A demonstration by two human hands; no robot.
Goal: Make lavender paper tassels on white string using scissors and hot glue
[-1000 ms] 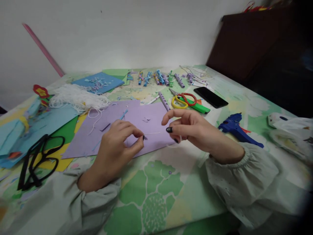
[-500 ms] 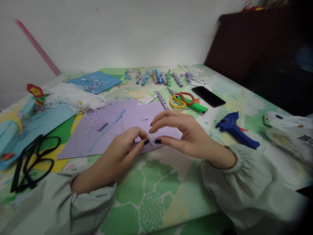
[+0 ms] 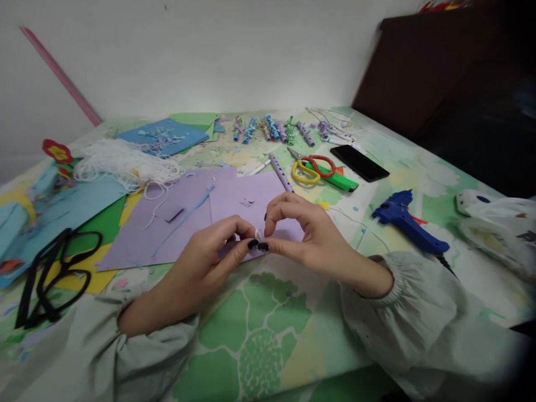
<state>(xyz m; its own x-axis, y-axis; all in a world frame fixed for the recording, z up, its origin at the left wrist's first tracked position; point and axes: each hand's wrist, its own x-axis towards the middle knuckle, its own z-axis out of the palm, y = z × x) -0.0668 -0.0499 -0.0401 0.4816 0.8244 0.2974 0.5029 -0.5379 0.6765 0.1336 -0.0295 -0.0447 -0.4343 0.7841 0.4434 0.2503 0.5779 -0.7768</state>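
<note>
My left hand (image 3: 220, 251) is closed in a pinch, thumb against index finger, on a small loop of white string (image 3: 258, 232). Facing it, my right hand (image 3: 307, 234) has its thumb tip right by the left thumb, its index finger curved and apart from the thumb. Whether the right thumb touches the string I cannot tell. Both hands hover over the near edge of purple paper sheets (image 3: 184, 192). Just beyond my right hand lies a purple paper roll with dark spots (image 3: 280, 172). A tangled heap of white string (image 3: 121, 164) sits at the left.
Scissors (image 3: 312, 167), a green cutter (image 3: 339, 180) and a black phone (image 3: 359, 162) lie beyond my right hand. A blue glue gun (image 3: 408, 220) and a plastic bag (image 3: 502, 223) are rightward. Black glasses (image 3: 62, 273) rest at left. Several decorated paper rolls (image 3: 272, 128) line the back.
My right hand has shifted slightly left, its thumb now meeting the left thumb. Its index finger has lifted away from the left fingers. The white loop shows more clearly.
</note>
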